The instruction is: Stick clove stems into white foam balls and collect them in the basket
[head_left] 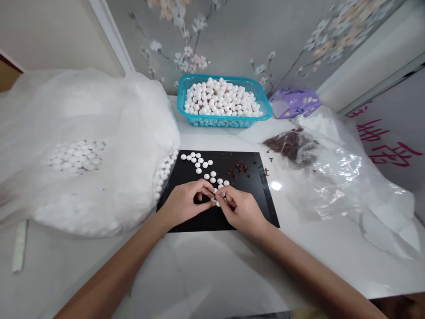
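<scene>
White balls [220,181] at both narrow grips [183,204] [246,212]

Left hand [186,201] and right hand [245,210] close together over white balls [213,174] on black mat [199,223], blue basket [226,118] beyond.

2 hands [182,203] [245,212], 1 mat [199,221], 1 bskt [199,117], 1 purple pkt [302,104], 2 lg. bags [83,201] [345,177] — wht balls [213,174], dozens

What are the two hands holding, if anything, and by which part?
It cannot be told; the left hand and right hand nearly meet over white pieces, hiding any small pinched thing.
</scene>
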`<move>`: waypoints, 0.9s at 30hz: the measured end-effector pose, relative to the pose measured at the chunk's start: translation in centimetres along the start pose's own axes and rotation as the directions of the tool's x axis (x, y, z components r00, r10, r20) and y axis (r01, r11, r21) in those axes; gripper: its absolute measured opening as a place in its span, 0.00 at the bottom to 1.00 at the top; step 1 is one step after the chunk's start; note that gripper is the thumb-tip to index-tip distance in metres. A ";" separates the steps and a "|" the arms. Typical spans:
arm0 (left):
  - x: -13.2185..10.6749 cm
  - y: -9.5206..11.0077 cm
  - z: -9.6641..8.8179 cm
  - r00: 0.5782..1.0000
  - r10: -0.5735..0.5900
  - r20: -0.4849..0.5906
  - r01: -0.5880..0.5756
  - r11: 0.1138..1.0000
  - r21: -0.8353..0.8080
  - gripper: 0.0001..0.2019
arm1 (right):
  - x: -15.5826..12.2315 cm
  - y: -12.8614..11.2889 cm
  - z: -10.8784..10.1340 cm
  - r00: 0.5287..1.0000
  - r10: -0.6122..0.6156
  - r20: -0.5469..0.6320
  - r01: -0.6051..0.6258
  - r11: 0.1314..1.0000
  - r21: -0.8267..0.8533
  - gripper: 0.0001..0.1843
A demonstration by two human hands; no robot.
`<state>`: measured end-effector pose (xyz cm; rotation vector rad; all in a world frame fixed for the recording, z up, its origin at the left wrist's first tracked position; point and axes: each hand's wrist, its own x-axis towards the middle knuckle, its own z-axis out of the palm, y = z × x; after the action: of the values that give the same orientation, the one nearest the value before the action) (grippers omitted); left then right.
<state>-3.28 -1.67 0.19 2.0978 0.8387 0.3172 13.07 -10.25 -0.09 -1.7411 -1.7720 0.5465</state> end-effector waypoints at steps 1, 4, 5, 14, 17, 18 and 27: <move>0.0 0.0 0.0 1.000 -0.006 0.002 0.006 1.000 -0.011 0.09 | -0.1 0.1 0.0 0.999 -0.014 -0.038 0.016 0.999 0.028 0.06; 0.0 -0.1 0.1 1.000 -0.019 0.009 0.019 0.999 -0.036 0.09 | -0.4 0.3 -0.1 0.993 -0.088 -0.074 0.094 0.992 0.079 0.07; 0.0 -0.1 0.1 1.000 -0.022 0.011 0.022 0.999 -0.039 0.09 | -0.5 0.4 -0.1 0.991 -0.111 -0.070 0.117 0.989 0.090 0.08; 0.1 -0.1 -0.1 1.000 -0.024 0.015 0.024 0.999 -0.040 0.09 | -0.8 0.5 0.2 0.945 -0.321 0.058 0.325 0.943 -0.067 0.08; 0.0 -0.2 -0.1 0.999 -0.032 0.022 0.033 0.999 -0.039 0.09 | -0.7 0.2 0.4 0.924 -0.376 0.066 0.381 0.904 -0.194 0.09; 0.0 -0.1 0.0 0.999 -0.036 0.022 0.036 0.999 -0.038 0.09 | -0.8 0.1 0.5 0.921 -0.386 0.060 0.389 0.892 -0.232 0.10; 0.0 -0.1 0.1 0.999 -0.050 0.009 0.050 0.997 -0.050 0.08 | -0.7 -1.1 0.6 0.931 -0.362 0.049 0.356 0.868 -0.347 0.17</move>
<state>-3.26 -1.74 0.07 2.0267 0.8685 0.3009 11.81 -10.93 0.11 -1.5624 -2.2180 0.0545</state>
